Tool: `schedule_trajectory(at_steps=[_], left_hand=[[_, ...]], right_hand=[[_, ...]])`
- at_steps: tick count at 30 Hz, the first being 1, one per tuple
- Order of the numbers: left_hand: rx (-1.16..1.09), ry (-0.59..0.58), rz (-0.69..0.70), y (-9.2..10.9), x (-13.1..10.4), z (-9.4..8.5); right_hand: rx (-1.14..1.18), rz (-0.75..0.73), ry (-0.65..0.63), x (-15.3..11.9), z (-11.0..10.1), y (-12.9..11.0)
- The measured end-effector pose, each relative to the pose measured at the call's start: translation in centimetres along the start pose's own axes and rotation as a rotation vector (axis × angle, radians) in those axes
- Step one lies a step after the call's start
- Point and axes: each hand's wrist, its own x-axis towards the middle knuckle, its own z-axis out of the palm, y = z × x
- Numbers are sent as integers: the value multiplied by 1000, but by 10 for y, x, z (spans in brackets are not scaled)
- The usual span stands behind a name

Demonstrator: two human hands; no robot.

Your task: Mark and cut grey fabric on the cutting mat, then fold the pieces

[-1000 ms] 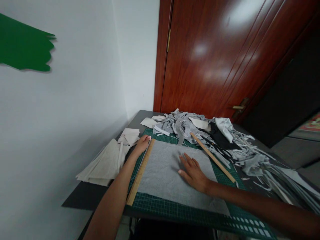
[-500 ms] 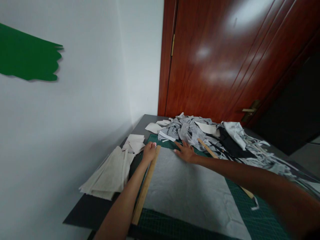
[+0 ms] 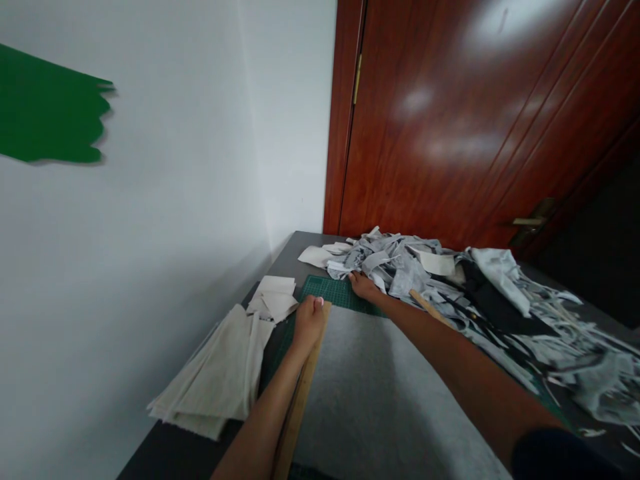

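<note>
My left hand is closed in a fist beside the far end of a wooden ruler, thumb up; what it holds, if anything, is hidden. The ruler lies along the left edge of a light grey fabric sheet on a green cutting mat. Beyond the sheet's far edge, my right hand has its fingers drawn together on pale scraps at the front of a heap of fabric scraps. My right forearm crosses above the sheet.
Stacked cream fabric pieces and smaller folded pieces lie on the left by the wall. Another wooden strip and black fabric lie among scraps on the right. A brown door stands behind the dark table.
My right hand has moved from the sheet's far edge to the scraps, and its spread fingers have drawn together. A white strip there has shifted toward the heap. My left hand stays by the ruler's end.
</note>
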Motion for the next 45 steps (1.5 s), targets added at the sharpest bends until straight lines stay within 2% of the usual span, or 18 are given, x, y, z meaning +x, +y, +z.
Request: schedule_trajectory(at_steps=[4, 8, 13, 18, 21, 24, 26, 29, 32, 37, 40, 45], left_hand=[[16, -7, 16, -1, -3, 2], [23, 9, 9, 0, -4, 1], [0, 22, -5, 4, -3, -2], [-33, 21, -11, 7, -3, -3], [-64, 25, -29, 7, -1, -3], [-107, 24, -55, 5, 2, -6], [-146, 18, -68, 4, 5, -9], [-217, 0, -85, 1, 8, -15], [-269, -45, -104, -1, 9, -20], [-285, -135, -101, -3, 8, -25], [-257, -190, -71, -2, 5, -29], [-188, -243, -17, 1, 4, -38]], right_hand=[[13, -3, 38, 9, 4, 0], [12, -20, 55, 0, 5, 0], [18, -104, 56, -29, -4, 2], [12, -154, 12, -69, -23, 9], [8, -193, -3, -108, -34, 12], [55, -371, 10, -167, -37, 8], [130, -469, 14, -212, -33, -2], [196, -514, -55, -273, -20, -23], [193, -526, -109, -307, -6, -48], [147, -572, -60, -317, 8, -74], [117, -581, -53, -316, 12, -77], [79, -637, -119, -316, 14, -74]])
